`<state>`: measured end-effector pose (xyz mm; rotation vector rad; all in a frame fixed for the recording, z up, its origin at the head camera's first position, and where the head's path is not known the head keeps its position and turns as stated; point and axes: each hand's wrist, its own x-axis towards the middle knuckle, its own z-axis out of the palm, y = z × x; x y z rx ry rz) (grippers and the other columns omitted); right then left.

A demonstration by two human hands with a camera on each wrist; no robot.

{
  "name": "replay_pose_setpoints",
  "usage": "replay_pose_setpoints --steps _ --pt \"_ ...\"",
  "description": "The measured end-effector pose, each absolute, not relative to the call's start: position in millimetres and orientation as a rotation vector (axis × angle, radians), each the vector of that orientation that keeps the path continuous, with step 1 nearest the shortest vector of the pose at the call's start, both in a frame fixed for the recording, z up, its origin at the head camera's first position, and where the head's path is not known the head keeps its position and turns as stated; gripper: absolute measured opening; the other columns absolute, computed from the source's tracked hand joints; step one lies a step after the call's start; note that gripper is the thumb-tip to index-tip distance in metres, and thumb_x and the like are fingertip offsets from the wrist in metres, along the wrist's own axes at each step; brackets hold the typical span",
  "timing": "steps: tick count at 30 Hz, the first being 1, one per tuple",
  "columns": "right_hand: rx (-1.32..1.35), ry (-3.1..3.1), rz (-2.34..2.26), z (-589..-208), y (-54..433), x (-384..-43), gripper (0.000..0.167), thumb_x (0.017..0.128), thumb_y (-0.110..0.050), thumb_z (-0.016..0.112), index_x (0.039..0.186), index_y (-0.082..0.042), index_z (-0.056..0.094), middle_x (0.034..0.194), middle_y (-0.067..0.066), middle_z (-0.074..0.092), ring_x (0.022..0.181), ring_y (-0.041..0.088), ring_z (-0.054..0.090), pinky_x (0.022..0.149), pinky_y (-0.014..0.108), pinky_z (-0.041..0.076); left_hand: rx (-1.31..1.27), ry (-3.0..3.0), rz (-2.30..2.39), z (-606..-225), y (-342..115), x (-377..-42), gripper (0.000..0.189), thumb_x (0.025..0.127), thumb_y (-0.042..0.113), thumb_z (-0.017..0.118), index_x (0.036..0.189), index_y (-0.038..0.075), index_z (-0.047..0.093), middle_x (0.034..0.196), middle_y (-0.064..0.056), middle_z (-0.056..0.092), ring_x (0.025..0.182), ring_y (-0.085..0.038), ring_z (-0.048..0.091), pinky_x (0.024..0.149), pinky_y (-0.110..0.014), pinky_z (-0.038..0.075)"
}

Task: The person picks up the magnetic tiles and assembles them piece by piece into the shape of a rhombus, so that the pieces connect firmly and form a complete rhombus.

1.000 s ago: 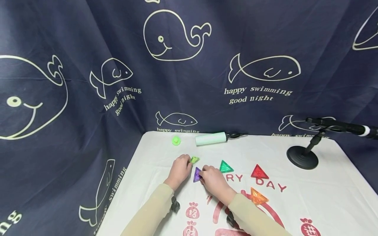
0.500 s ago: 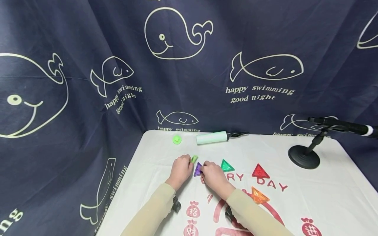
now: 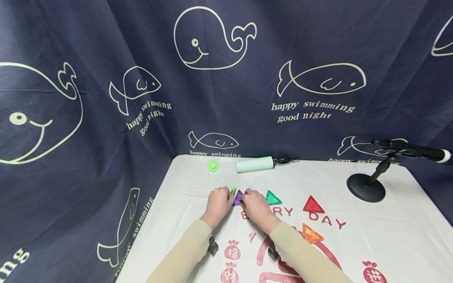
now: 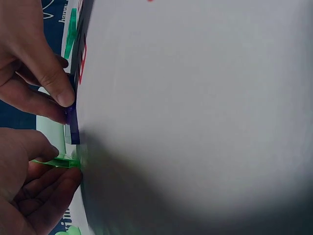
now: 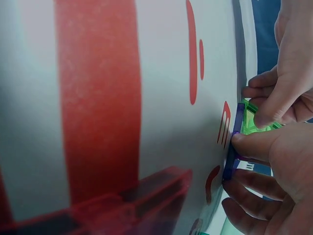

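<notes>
My left hand [image 3: 217, 203] pinches a light green triangular magnetic tile [image 3: 232, 191] between thumb and fingers, and the tile stands up on edge. Just to its right, my right hand [image 3: 258, 207] grips a purple triangular magnetic tile [image 3: 238, 197] by its right side. In the left wrist view the purple tile [image 4: 73, 128] is low over the white cloth, close above the green tile [image 4: 62, 161]. From the right wrist, the green tile [image 5: 250, 122] overlaps the upper end of the purple one [image 5: 229, 166]. Fingers hide parts of both tiles.
Right of my hands lie a teal-green triangle tile [image 3: 273, 198], a red one [image 3: 313, 205] and an orange one [image 3: 311, 234]. Behind are a small bright green round toy [image 3: 213, 166] and a pale green cylinder [image 3: 255, 164]. A microphone stand [image 3: 366, 188] is at the right.
The right hand has brought the purple tile up and away from me, closer to the green one. The left hand has turned the green tile from slanted to upright.
</notes>
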<state>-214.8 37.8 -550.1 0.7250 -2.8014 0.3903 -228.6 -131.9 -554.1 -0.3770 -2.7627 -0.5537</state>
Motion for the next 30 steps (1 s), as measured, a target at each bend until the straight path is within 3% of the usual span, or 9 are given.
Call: replay_pose_setpoints --steps 19,30 --pt "0.7 -2.845 0.391 -545.0 34.0 -220.4 0.013 0.088 -0.017 0.085 0.092 -0.007 0.079 0.087 0.008 0.063 0.074 0.026 0.062 0.07 0.041 0.055 -0.391 -2.772 -0.558 -555.2 -127.1 -228.2 0.035 0.08 0.01 0.08 0.064 0.017 0.049 0.057 0.006 0.046 0.052 -0.014 0.044 0.051 -0.033 0.04" --pt "0.693 -2.847 0.397 -549.1 34.9 -221.7 0.016 0.088 -0.018 0.085 0.096 -0.007 0.078 0.088 0.008 0.065 0.075 0.026 0.064 0.071 0.041 0.056 -0.413 -2.814 -0.605 -557.3 -131.4 -227.0 0.031 0.083 0.014 0.084 0.074 0.015 0.055 0.063 0.006 0.051 0.058 -0.013 0.048 0.056 -0.031 0.043"
